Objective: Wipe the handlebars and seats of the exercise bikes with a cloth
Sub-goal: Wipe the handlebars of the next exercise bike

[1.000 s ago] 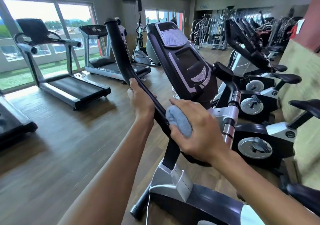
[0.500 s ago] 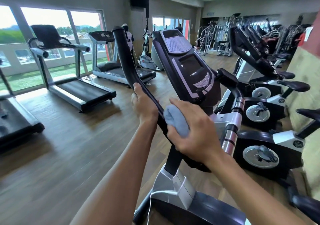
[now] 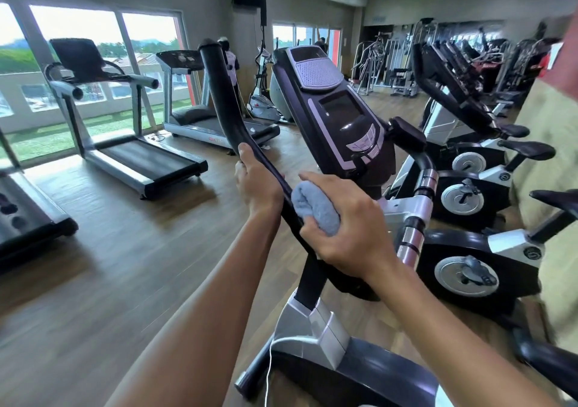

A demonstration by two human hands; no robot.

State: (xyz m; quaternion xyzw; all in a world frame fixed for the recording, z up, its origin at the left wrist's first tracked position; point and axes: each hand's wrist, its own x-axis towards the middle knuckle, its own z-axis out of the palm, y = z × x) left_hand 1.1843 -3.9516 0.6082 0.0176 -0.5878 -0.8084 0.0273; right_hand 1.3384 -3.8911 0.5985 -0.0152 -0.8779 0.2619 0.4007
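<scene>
A black curved handlebar (image 3: 222,97) rises up and to the left from the exercise bike in front of me. My left hand (image 3: 257,184) grips this bar about halfway up. Just below it, my right hand (image 3: 347,228) holds a rolled grey-blue cloth (image 3: 314,208) pressed against the same bar. The bike's dark console (image 3: 337,115) tilts up behind my hands. The right handlebar (image 3: 417,156), black with chrome bands, sits behind my right hand. The bike's own seat is out of view.
A row of exercise bikes (image 3: 478,269) with black seats (image 3: 528,150) stands along the right wall. Two treadmills (image 3: 131,156) face the windows on the left, with wooden floor (image 3: 109,266) between. A white cable (image 3: 269,372) hangs by the bike base. A person (image 3: 230,62) stands far back.
The view has tilted slightly upward. Both hands stay on the left handlebar, the cloth hand shifting only a little along the bar.
</scene>
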